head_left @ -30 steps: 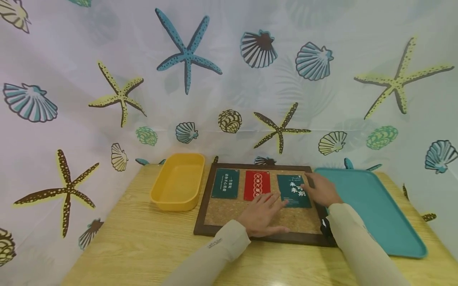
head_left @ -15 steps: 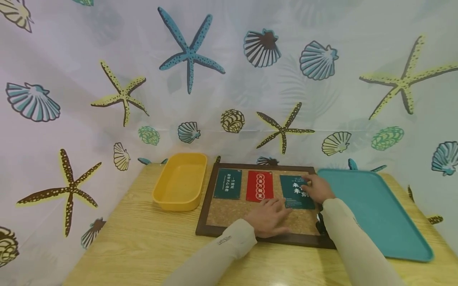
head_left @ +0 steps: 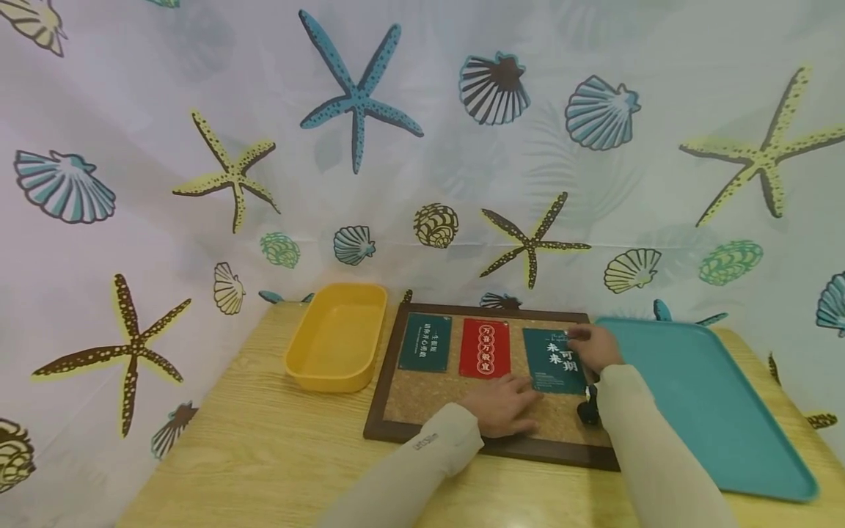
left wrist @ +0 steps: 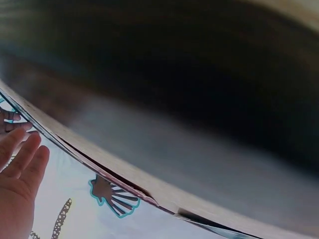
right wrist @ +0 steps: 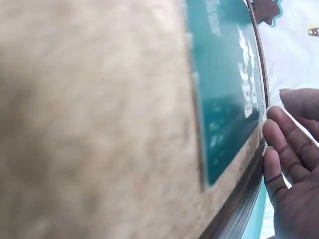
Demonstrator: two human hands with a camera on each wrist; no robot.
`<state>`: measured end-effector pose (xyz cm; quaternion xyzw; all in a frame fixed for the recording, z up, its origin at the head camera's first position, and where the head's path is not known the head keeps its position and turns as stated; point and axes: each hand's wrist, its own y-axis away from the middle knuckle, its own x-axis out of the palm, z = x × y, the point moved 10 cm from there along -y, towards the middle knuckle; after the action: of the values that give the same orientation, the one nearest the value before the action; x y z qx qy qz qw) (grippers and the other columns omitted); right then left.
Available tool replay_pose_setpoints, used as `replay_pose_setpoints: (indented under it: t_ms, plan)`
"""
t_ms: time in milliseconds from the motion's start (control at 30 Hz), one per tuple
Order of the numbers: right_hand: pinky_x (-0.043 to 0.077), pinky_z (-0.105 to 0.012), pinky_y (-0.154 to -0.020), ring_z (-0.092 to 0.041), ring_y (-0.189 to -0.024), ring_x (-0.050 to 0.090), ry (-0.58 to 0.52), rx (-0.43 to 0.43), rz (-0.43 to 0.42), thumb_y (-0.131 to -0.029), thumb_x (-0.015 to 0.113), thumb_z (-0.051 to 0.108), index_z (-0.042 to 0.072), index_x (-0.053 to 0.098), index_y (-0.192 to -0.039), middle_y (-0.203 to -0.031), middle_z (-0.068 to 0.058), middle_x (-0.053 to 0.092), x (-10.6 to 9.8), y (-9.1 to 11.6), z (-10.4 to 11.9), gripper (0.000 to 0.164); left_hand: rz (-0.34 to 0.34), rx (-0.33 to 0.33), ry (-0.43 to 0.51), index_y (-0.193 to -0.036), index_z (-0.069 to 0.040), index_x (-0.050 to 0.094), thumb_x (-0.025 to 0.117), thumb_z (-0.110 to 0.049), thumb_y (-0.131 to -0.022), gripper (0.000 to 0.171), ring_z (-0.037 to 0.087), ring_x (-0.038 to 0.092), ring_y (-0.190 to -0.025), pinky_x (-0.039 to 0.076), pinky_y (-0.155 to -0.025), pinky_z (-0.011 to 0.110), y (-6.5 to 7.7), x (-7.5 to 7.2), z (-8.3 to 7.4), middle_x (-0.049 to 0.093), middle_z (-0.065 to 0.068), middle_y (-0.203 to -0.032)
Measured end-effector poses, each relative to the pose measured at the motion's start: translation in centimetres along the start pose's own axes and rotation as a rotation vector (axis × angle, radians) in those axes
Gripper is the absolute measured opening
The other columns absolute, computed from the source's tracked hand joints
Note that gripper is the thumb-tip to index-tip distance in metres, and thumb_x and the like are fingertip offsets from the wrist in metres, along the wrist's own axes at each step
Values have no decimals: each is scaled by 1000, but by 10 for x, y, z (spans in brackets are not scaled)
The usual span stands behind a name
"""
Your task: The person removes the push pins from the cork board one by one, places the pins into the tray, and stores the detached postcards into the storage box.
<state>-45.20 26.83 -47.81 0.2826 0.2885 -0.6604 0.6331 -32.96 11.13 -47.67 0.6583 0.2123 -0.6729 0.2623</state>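
A cork board (head_left: 436,400) in a dark brown frame lies on the table with three cards on it: a green card (head_left: 422,352) at left, a red card (head_left: 485,348) in the middle, a green card with white characters (head_left: 551,367) at right. My left hand (head_left: 498,405) rests on the lower middle of the board, fingers spread, tips close to the right card's lower left corner. My right hand (head_left: 597,348) has its fingertips at that card's upper right corner. In the right wrist view, the fingers (right wrist: 284,144) are bent lightly at the board's edge. I cannot tell whether they pinch something.
A yellow bin (head_left: 337,337) stands left of the board. On the right lies a teal tray (head_left: 700,411), partly behind my right sleeve. A black object (head_left: 587,411) sits at the right wrist. A patterned curtain (head_left: 422,147) rises behind the table.
My right hand's fingertips have drawn in from over the right card toward its upper right corner, showing more of its characters. The left hand stays on the board. The whole head view has shifted slightly.
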Motion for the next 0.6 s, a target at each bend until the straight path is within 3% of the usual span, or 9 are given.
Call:
replay_pose_setpoints:
  t_ms: [333,600]
  plan:
    - [44,-55,-92,-44,-111,55,-4,37,-44,-94,55,6,-9,58,-122,-121,-30,58,-1,-12,-4,32,65,6,-31,-147,-31,39,40,-60,-96,59,12,30,-140,27,-112,26,-15,7,-2,31,-6,-154]
    - [45,-54,-88,-44,-105,58,-6,32,-74,-93,58,6,-11,61,-117,-115,-30,61,-2,-21,-3,29,95,-8,-79,-146,-33,41,43,-61,-94,60,10,31,-139,28,-112,27,-16,6,-2,33,-8,-154]
